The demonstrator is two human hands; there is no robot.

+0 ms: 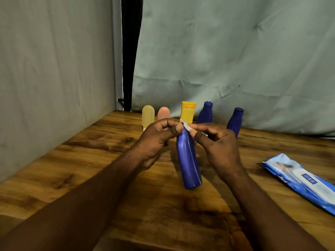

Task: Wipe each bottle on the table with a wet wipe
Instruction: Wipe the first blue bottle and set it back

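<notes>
1. The tall blue bottle (188, 160) leans at mid-tabletop (90, 169), base low and cap end away from you, its neck gripped by your left hand (155, 140).
2. The white wet wipe (186, 127) sits bunched at that bottle's top, pinched in the grip of your right hand (221, 147).
3. Behind stand a pale yellow bottle (148, 115), a pink bottle (163, 113), an orange-capped yellow bottle (188, 112), a rear blue bottle (205, 113) and a right blue bottle (234, 122), all upright.
</notes>
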